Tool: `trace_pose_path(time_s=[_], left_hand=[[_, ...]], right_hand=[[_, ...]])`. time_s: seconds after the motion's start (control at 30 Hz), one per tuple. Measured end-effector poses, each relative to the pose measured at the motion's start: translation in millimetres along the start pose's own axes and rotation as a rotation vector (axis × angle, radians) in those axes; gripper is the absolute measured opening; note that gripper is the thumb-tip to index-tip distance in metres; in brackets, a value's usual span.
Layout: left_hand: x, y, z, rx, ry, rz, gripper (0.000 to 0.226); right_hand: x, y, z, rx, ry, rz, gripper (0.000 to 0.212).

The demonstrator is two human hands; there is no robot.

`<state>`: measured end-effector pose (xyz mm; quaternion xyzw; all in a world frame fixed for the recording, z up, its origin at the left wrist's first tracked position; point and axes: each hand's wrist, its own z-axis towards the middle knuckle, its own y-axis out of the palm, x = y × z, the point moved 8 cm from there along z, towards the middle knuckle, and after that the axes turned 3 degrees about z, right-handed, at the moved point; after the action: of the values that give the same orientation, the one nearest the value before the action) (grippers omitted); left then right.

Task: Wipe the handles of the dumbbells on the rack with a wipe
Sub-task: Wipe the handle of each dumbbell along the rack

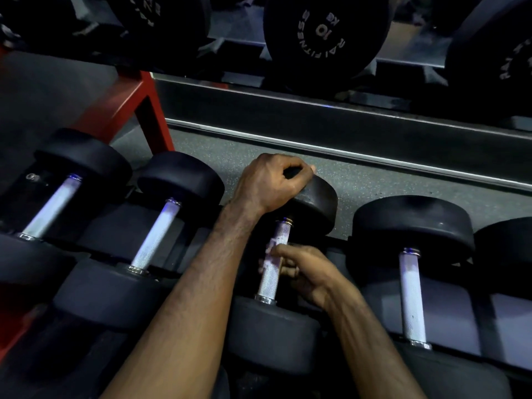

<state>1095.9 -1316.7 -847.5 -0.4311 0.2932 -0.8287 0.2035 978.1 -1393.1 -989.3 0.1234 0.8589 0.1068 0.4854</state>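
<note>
Several black dumbbells with knurled silver handles lie side by side on the rack. My left hand (273, 182) reaches across and grips the far head (319, 205) of the middle dumbbell, fingers curled over its top edge. My right hand (305, 273) is wrapped round that dumbbell's handle (269, 280) from the right. It pinches a pale, blurred wipe (270, 250) against the upper half of the handle. The wipe is mostly hidden under my fingers.
Neighbouring handles show at the left (155, 234), far left (51, 208) and right (413, 295). A red rack frame (135, 102) stands at the upper left. Large dumbbell heads, one marked 10 kg (322, 33), sit on the tier above. Speckled floor (368, 182) lies beyond.
</note>
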Motion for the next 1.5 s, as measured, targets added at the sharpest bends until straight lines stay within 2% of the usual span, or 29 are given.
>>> trace_pose_path(time_s=[0.13,0.17,0.27,0.47,0.57,0.7,0.8,0.83,0.93,1.07,1.13,1.27,1.4,1.5], left_hand=[[0,-1,1,0.017,0.012,0.009,0.038],[0,0,1,0.014,0.011,0.003,0.038],[-3,2,1,0.004,0.004,-0.001,0.042],[-3,2,2,0.012,0.003,0.003,0.044],[-5,3,2,0.016,0.001,0.006,0.044],[-6,4,3,0.018,-0.005,-0.002,0.044],[-5,4,3,0.016,0.001,-0.003,0.044],[-4,3,3,0.019,0.0,0.0,0.045],[-4,2,2,0.025,-0.002,0.017,0.044],[-5,2,2,0.024,-0.008,0.005,0.043],[-5,2,3,0.016,-0.006,0.008,0.043],[-4,2,2,0.022,-0.006,0.026,0.043],[-5,1,2,0.024,-0.018,0.046,0.038],[-5,0,1,0.021,-0.028,0.045,0.039]], right_hand=[[-6,-1,4,0.051,-0.011,0.084,0.055],[1,-2,-1,0.024,0.022,0.071,0.051],[20,1,-18,-0.056,0.11,0.03,0.017],[-14,1,5,0.076,-0.033,0.164,0.01],[-5,1,-4,0.019,-0.02,0.141,0.006],[15,-5,-24,-0.068,0.084,0.078,0.011],[-5,-8,-17,-0.044,0.047,0.179,0.01],[-13,-10,-14,-0.019,0.024,0.181,0.017],[-11,-11,-15,-0.039,0.01,0.032,0.034],[25,-12,-29,-0.121,0.117,-0.147,0.041],[13,-16,-20,-0.052,0.062,-0.087,0.038],[-11,-25,-12,0.045,-0.05,-0.071,0.017],[18,-24,-39,-0.007,0.004,-0.089,0.022],[10,-26,-34,0.072,-0.074,-0.065,0.027]])
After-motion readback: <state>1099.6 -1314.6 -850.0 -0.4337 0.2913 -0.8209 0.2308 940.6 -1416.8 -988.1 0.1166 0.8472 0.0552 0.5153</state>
